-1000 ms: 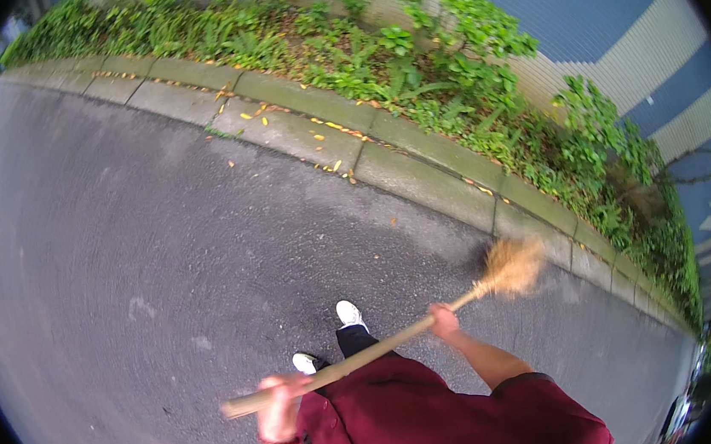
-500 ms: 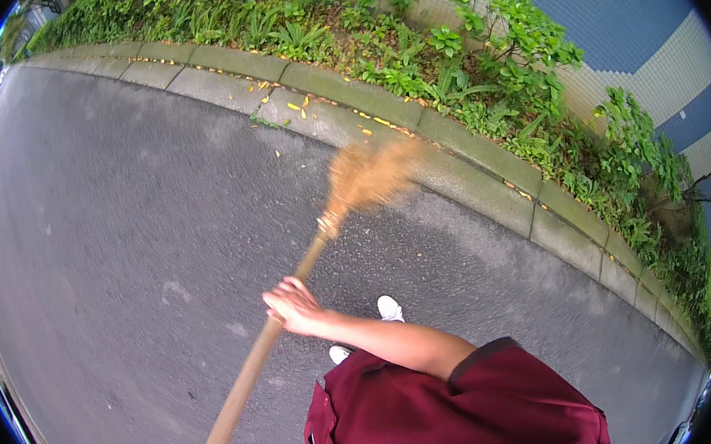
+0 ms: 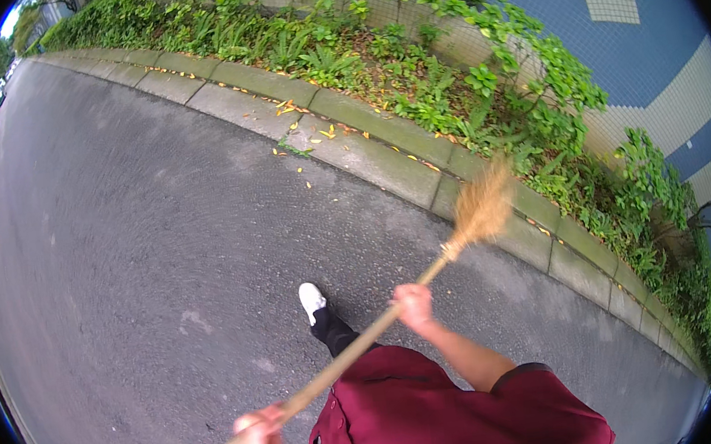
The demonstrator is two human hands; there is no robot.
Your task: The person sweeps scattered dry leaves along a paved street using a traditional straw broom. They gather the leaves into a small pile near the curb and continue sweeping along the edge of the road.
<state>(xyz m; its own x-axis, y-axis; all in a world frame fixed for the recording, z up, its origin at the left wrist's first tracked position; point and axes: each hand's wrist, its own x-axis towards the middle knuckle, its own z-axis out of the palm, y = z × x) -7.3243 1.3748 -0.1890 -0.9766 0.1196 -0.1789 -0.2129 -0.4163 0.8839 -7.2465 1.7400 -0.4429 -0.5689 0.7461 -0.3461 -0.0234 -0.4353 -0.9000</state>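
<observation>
Both hands on the broom (image 3: 383,326): left hand (image 3: 262,436) has its fingers wrapped round the handle near the butt end, right hand (image 3: 415,304) has its fingers closed round the handle further up, nearer the head. Handle runs diagonally from the left hand up toward the kerb (image 3: 384,163). Straw-coloured broom head (image 3: 481,206) is blurred and sits right at the kerb, over the strip where the asphalt road (image 3: 135,243) meets the stone; can't tell whether the bristles touch the ground. Yellow fallen leaves (image 3: 302,154) are scattered on and just beside the kerb, well along it from the broom head. Green plants (image 3: 445,85) fill the bed behind the kerb, a blue and pale tiled wall (image 3: 637,32) behind that. One white shoe (image 3: 312,299) is on the road, on the road side of the kerb, near the handle. Dark red top (image 3: 460,417) fills the lower edge.
</observation>
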